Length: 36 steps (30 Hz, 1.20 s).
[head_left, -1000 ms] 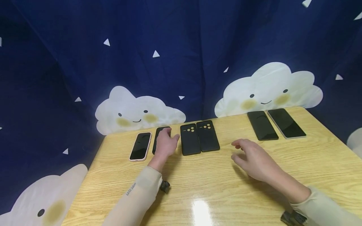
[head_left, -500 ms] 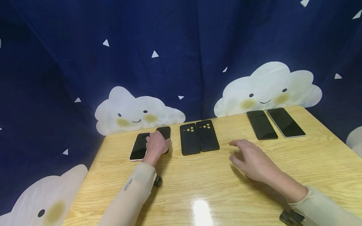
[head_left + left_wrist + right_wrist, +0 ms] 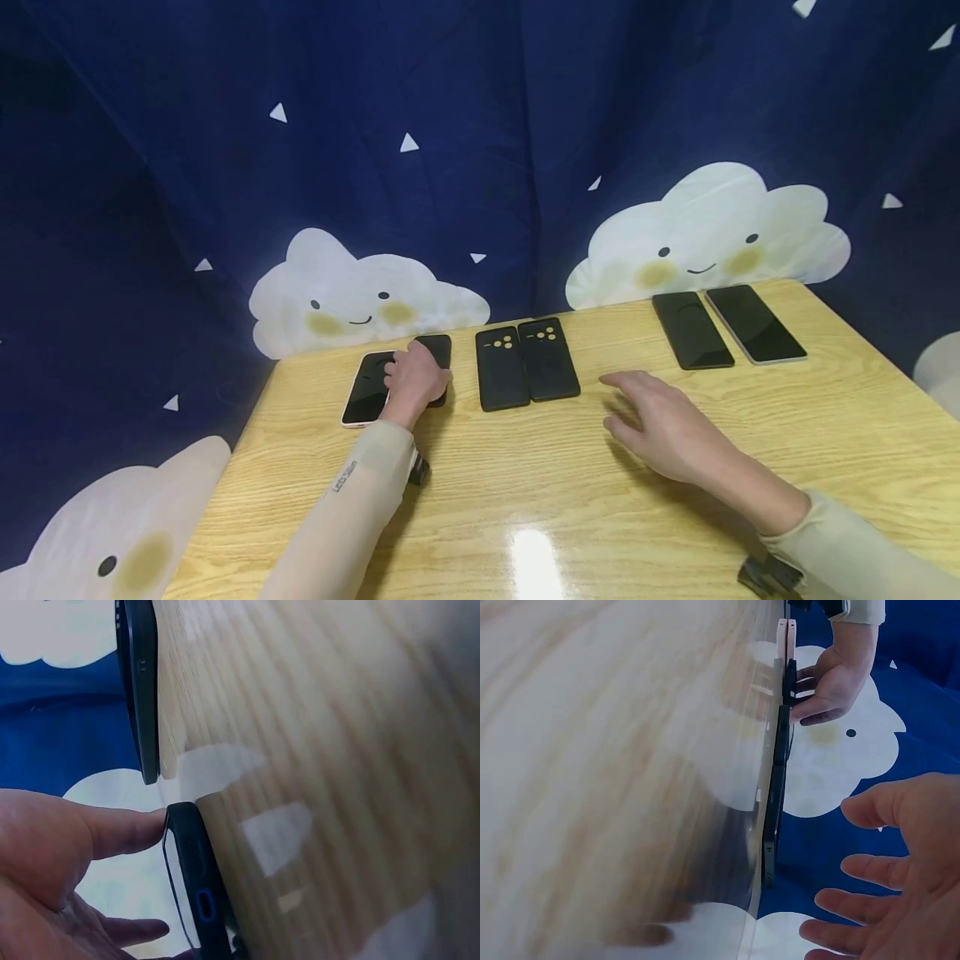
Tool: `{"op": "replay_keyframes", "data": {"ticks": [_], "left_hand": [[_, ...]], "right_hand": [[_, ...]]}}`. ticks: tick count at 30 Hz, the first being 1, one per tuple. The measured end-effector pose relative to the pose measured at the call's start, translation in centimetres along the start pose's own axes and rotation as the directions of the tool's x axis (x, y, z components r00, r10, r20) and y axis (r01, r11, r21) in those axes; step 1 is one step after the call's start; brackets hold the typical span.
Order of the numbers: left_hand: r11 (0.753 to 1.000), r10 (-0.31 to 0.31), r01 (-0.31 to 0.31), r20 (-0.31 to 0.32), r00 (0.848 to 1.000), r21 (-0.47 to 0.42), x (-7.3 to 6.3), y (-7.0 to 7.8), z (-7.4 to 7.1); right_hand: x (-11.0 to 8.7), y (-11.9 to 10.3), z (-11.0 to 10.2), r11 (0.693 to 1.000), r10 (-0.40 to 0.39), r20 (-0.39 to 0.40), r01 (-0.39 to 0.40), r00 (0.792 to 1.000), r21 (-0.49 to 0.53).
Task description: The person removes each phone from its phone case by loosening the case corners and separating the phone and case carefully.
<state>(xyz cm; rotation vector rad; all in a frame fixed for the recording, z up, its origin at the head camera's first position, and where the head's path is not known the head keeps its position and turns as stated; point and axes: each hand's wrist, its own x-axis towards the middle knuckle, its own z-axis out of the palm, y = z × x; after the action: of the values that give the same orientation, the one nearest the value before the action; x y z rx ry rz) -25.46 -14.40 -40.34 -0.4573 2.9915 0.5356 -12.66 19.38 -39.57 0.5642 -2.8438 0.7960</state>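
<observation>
On the wooden counter (image 3: 465,500), the right hand (image 3: 666,429) hovers right of the left black phone case (image 3: 502,379), fingers spread wide, holding nothing. Left of that case, the left hand (image 3: 417,379) grips a black-cased phone (image 3: 441,352) by its long edges; light, even pressure, clear of the pink-edged phone (image 3: 364,398) farther left, should keep it straight.

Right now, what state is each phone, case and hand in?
Pink-edged phone: flat, dark
Left black phone: partly covered, dark
Left case: flat, empty
Right case: flat, empty
Right black phone: flat, dark
Silver-edged phone: flat, dark
Left hand: gripping left black phone
Right hand: holding nothing
</observation>
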Motion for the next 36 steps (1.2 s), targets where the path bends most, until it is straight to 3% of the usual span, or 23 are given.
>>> {"op": "replay_keyframes", "data": {"ticks": [8, 15, 18, 21, 25, 30, 36], "left_hand": [[0.999, -0.009, 0.008, -0.013, 1.000, -0.052, 0.3, -0.3, -0.2], [0.984, 0.045, -0.039, 0.034, 0.998, -0.176, 0.8, -1.2, -0.8], [0.964, 0.057, -0.039, 0.061, 0.996, -0.264, 1.1, -1.7, -1.2], [0.911, 0.041, 0.001, 0.094, 0.995, -0.413, 1.3, -2.3, -1.4], [0.804, 0.012, 0.069, 0.131, 0.991, -0.590, 1.2, -2.9, -1.5], [0.707, -0.004, 0.079, 0.107, 0.994, -0.702, 0.8, -2.8, -1.9], [0.582, 0.019, 0.079, 0.111, 0.994, -0.809, -0.5, -1.9, -2.2]], "right_hand": [[-0.1, 0.0, 0.1, 1.000, -0.004, -0.003, 0.004, 1.000, -0.008], [-0.1, 0.0, 0.1, 1.000, -0.015, 0.001, 0.015, 1.000, -0.007], [-0.1, 0.1, 0.1, 1.000, -0.018, 0.000, 0.018, 1.000, -0.009], [-0.1, 0.1, 0.1, 1.000, -0.020, -0.003, 0.020, 1.000, -0.011], [0.0, 0.1, 0.1, 1.000, -0.018, -0.004, 0.018, 1.000, -0.011], [0.1, 0.1, 0.2, 1.000, -0.019, -0.004, 0.018, 1.000, -0.008], [0.2, 0.1, 0.2, 1.000, -0.024, -0.010, 0.024, 1.000, -0.005]]}}
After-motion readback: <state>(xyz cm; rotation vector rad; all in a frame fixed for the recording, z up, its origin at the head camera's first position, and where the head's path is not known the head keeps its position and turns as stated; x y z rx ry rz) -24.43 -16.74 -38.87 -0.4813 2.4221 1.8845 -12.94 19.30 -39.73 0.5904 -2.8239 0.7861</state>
